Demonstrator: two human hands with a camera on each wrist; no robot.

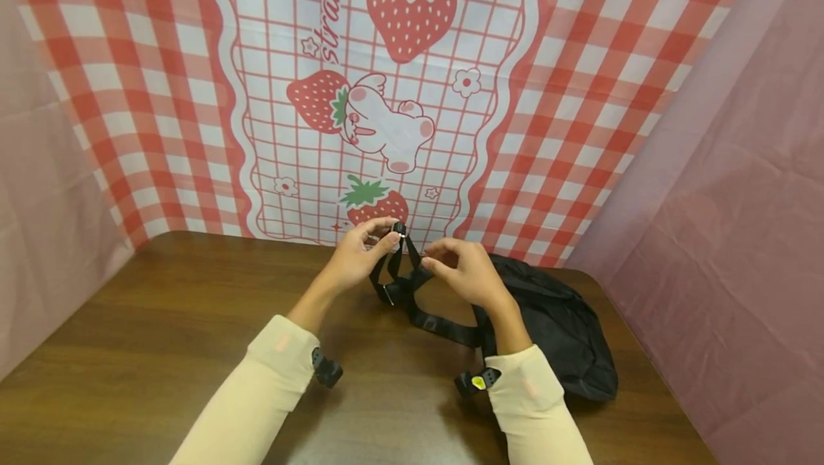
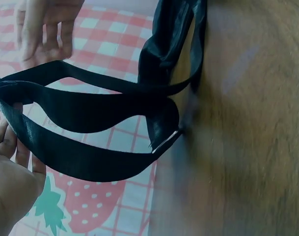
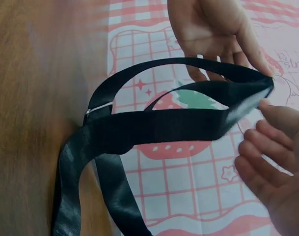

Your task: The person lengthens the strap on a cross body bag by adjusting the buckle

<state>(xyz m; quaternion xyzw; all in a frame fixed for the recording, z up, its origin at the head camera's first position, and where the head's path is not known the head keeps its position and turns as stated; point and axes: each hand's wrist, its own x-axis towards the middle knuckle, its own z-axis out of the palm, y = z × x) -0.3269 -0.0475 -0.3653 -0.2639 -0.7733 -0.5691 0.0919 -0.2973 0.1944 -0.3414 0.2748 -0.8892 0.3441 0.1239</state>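
A black bag (image 1: 553, 329) lies on the table at the right, its webbing strap (image 1: 444, 325) running left toward my hands. My left hand (image 1: 357, 254) pinches the small buckle (image 1: 399, 229) at the top of the raised strap loops between thumb and fingers. Below hangs a second metal-edged slider (image 1: 391, 293). My right hand (image 1: 466, 272) is just right of the loops, fingers loosely bent. In the right wrist view, the right thumb tip (image 3: 265, 104) is right at the edge of the strap's folded end (image 3: 245, 105), with the other fingers apart below it.
The brown wooden table (image 1: 193, 350) ends at a red-and-white checked cloth (image 1: 399, 107) with strawberries, hung behind it. Pink cloth (image 1: 721, 222) hangs at the right side. A small black camera (image 1: 328, 370) is worn on the left wrist, another (image 1: 473, 383) on the right.
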